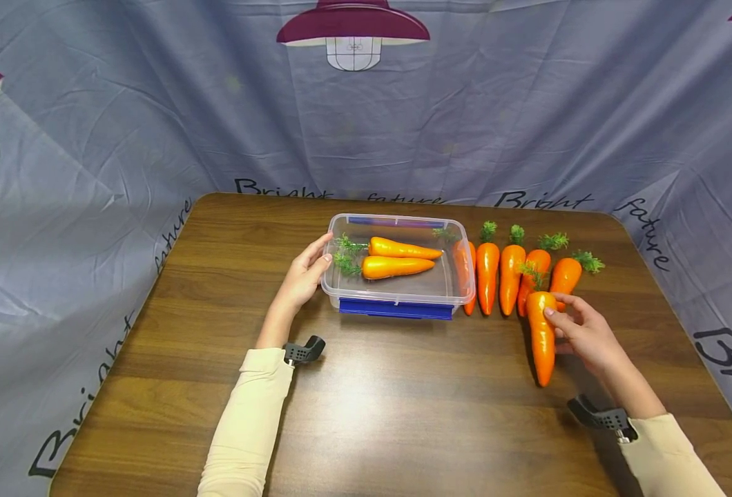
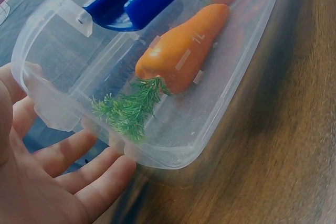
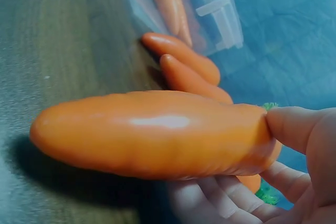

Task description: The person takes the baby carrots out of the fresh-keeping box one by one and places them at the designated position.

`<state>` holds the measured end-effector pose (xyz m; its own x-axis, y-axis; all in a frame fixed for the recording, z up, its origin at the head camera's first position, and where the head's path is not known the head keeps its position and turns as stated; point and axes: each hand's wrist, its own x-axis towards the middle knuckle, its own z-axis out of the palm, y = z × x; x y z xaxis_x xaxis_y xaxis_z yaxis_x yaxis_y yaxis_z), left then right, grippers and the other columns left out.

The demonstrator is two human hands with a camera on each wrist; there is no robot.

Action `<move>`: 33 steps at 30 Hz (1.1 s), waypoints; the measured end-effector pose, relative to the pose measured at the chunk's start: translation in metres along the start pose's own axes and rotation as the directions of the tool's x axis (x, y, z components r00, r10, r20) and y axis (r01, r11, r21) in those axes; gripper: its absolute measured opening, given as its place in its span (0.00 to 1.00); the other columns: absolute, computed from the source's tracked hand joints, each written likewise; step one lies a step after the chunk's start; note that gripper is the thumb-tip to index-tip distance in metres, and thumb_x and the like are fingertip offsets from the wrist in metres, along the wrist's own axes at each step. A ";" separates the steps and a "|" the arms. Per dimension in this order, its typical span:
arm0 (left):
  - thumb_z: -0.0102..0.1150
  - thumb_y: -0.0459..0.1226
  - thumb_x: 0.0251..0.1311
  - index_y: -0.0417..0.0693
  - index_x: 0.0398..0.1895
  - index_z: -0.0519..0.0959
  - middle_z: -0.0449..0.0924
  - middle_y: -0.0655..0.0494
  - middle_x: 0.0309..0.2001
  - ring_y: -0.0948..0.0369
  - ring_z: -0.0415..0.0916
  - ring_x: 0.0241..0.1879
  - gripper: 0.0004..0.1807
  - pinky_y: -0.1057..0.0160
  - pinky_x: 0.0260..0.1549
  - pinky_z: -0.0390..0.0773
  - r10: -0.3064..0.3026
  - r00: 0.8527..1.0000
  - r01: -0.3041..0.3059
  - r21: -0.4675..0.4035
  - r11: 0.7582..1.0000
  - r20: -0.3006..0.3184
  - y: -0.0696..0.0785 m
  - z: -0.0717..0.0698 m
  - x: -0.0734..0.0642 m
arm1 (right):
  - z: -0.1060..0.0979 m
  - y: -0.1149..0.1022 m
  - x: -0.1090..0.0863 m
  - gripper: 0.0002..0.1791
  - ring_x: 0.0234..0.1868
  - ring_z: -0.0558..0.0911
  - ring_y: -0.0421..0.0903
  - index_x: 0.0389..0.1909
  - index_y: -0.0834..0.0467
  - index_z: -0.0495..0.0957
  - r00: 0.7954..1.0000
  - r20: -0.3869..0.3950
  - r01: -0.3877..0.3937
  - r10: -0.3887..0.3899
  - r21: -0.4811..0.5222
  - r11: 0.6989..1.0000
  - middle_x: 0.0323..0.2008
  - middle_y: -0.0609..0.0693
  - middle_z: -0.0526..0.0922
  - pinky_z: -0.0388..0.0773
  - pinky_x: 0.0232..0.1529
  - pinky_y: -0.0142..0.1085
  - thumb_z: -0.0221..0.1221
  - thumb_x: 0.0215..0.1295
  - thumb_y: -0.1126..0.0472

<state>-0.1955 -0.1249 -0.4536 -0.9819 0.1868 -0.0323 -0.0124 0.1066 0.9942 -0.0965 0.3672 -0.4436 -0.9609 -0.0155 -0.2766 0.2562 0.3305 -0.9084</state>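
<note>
Held carrot (image 3: pixel 152 142) shows its leafy top (image 1: pixel 532 273) clearly — head view only.

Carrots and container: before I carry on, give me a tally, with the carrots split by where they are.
Carrots inside the clear container: 2
Carrots on the table: 5
Carrot in the right hand: 1
Clear container: 1
Total: 9 things, 8 of them carrots
</note>
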 end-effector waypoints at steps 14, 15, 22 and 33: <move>0.44 0.36 0.78 0.50 0.79 0.61 0.56 0.39 0.79 0.41 0.63 0.75 0.27 0.39 0.66 0.72 -0.006 1.000 0.006 -0.012 1.000 -0.001 -0.002 0.000 0.001 | 0.006 0.007 -0.006 0.34 0.33 0.83 0.33 0.70 0.71 0.52 0.999 -0.008 -0.052 0.051 -0.108 0.993 0.33 0.30 0.79 0.88 0.32 0.42 0.53 0.78 0.53; 0.44 0.36 0.78 0.50 0.79 0.61 0.57 0.39 0.79 0.41 0.63 0.74 0.27 0.39 0.66 0.72 -0.007 1.000 0.007 -0.012 1.000 -0.001 -0.002 0.000 0.001 | 0.006 0.007 -0.006 0.35 0.33 0.83 0.34 0.71 0.71 0.51 0.999 -0.009 -0.054 0.053 -0.109 0.993 0.34 0.31 0.79 0.88 0.32 0.42 0.53 0.78 0.53; 0.44 0.36 0.78 0.49 0.79 0.61 0.56 0.39 0.79 0.41 0.63 0.75 0.28 0.39 0.66 0.72 -0.003 1.000 0.003 -0.007 1.000 -0.003 -0.001 -0.001 0.000 | 0.004 0.008 -0.008 0.36 0.32 0.85 0.35 0.73 0.72 0.49 0.999 -0.011 -0.053 0.052 -0.145 0.988 0.36 0.38 0.81 0.88 0.31 0.41 0.53 0.78 0.55; 0.44 0.36 0.78 0.50 0.79 0.61 0.55 0.42 0.80 0.41 0.62 0.75 0.28 0.39 0.67 0.71 -0.004 1.000 0.004 -0.013 1.000 0.001 -0.003 0.000 0.002 | -0.005 0.009 -0.011 0.34 0.31 0.86 0.36 0.71 0.72 0.51 0.999 -0.027 -0.051 0.047 -0.136 0.989 0.33 0.33 0.80 0.88 0.30 0.40 0.53 0.78 0.56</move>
<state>-0.1973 -0.1253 -0.4561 -0.9816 0.1875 -0.0364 -0.0189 0.0944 0.9954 -0.0843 0.3751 -0.4475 -0.9502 0.0259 -0.3106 0.2877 0.4562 -0.8421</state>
